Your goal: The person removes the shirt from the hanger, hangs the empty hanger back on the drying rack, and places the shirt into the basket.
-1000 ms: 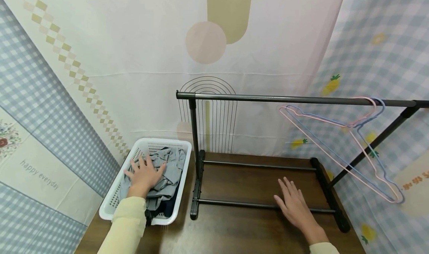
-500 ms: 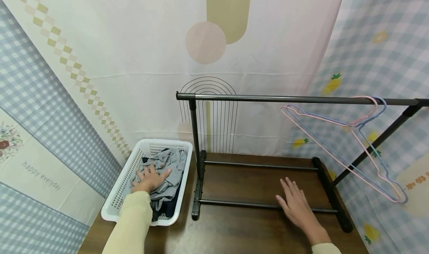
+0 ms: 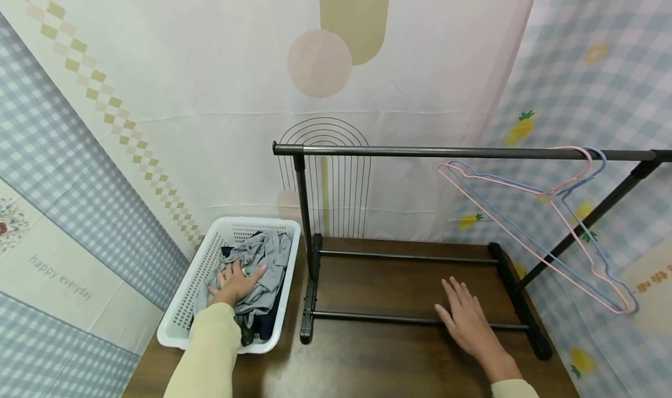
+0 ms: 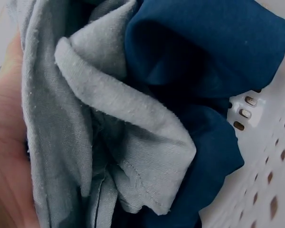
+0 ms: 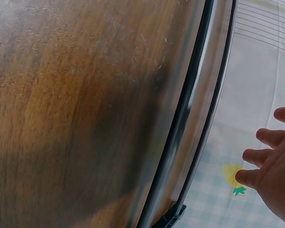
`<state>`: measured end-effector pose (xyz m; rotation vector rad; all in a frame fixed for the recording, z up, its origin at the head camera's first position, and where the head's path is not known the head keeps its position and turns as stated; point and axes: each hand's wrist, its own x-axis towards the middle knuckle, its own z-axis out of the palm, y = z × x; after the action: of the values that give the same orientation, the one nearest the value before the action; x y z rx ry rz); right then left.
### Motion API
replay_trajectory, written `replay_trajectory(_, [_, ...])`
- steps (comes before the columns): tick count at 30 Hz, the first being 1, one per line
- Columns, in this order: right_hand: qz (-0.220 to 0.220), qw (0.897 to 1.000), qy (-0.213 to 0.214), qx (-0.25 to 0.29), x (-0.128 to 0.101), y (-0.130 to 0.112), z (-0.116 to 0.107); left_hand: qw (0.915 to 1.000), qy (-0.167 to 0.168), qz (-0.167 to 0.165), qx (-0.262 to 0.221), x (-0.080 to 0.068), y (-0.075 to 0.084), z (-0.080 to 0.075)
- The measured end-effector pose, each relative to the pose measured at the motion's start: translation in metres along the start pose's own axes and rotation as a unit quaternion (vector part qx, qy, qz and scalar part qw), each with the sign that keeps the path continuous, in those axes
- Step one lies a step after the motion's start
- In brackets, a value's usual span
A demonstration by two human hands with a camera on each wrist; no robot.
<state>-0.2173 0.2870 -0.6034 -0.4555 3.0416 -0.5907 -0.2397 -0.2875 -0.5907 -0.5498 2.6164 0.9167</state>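
Inside the white basket (image 3: 286,222), my left hand (image 3: 236,284) rests on a crumpled grey garment (image 3: 273,255), fingers spread over the cloth. The left wrist view catches the edge of that hand (image 4: 7,147) against grey folds (image 4: 61,118), its fingertips hidden behind them; dark blue cloth (image 4: 209,42) lies alongside. My right hand (image 3: 467,325) holds nothing and overlaps the front lower bar of the black clothes rack (image 3: 378,319) in the head view. From the right wrist, its fingers (image 5: 249,178) look straight and spread apart.
A pink hanger (image 3: 496,226) and a blue hanger (image 3: 604,264) hang from the rack's top rail (image 3: 409,152) at the right. The rack and basket stand on a brown wooden table (image 3: 357,366). Patterned cloth (image 3: 236,48) covers the walls behind and to the sides.
My left hand has shifted right and toward me over the grey garment, mostly in the first half second. My right hand stays nearly where it was, fingers extended.
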Motion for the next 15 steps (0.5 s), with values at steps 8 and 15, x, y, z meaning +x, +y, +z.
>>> replay_trajectory(8, [-0.007,1.0,0.005,-0.011,0.002,-0.002,-0.005,0.9996,0.01,0.008,0.023,-0.007,0.007,-0.008])
replay_trajectory(15, [0.001,1.0,-0.003,-0.011,0.003,-0.001,-0.007,0.9918,0.062,0.067,0.09,-0.014,0.023,-0.024])
